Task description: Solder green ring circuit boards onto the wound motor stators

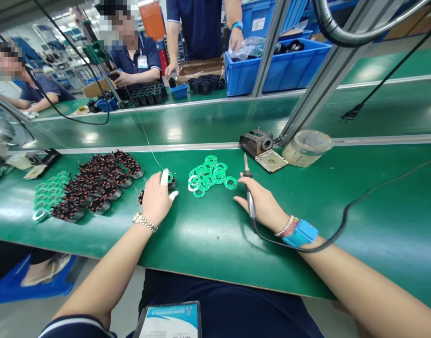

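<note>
My left hand [156, 196], with white covers on two fingertips, is closed around a copper-wound motor stator [172, 182] that it partly hides. A bit of green shows on top of the stator by the fingers. Thin solder wire [147, 138] hangs down from above to these fingertips. In my right hand [266, 205] is a soldering iron [250, 199], its tip pointing away from me and apart from the stator. Between the hands lies a loose pile of green ring-shaped circuit boards [210, 174].
Rows of wound stators [96, 183] and more green boards [50, 192] lie at left. Beyond my right hand are a soldering iron stand [256, 142], its sponge tray [272, 160] and a round tub [307, 148]. The iron's cable [345, 211] trails right. Co-workers sit and stand across the bench.
</note>
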The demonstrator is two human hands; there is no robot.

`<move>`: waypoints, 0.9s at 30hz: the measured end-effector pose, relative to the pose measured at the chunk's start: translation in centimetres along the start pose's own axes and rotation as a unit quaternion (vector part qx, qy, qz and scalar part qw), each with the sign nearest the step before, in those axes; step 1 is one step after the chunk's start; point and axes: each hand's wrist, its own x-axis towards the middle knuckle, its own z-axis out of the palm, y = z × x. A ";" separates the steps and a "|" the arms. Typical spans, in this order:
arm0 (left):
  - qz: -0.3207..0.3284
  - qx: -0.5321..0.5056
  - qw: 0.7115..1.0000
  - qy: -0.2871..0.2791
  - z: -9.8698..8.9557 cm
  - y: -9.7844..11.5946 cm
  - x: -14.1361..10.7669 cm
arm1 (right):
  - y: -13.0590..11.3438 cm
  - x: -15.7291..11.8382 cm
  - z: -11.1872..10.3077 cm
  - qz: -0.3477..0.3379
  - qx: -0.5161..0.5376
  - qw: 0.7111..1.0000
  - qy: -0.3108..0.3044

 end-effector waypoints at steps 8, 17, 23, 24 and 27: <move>-0.021 -0.004 0.999 -0.031 -1.1 -5.8 -4.3 | 1.8 2.4 2.5 -0.011 -0.011 1.000 -0.003; -0.030 -0.112 0.993 -0.023 -1.2 -2.2 -8.9 | -1.9 -1.0 0.9 -0.110 0.015 0.994 -0.018; 0.021 -0.225 0.967 -0.118 -4.1 -0.5 -12.9 | -6.4 -5.4 0.5 -0.158 0.048 0.976 -0.143; 0.011 -0.238 0.963 -0.125 -4.2 -1.2 -13.3 | -6.6 -5.8 0.5 -0.149 0.052 0.977 -0.143; -0.009 -0.209 0.972 -0.108 -3.8 -3.8 -13.7 | -6.7 -6.3 0.5 -0.129 0.076 0.981 -0.121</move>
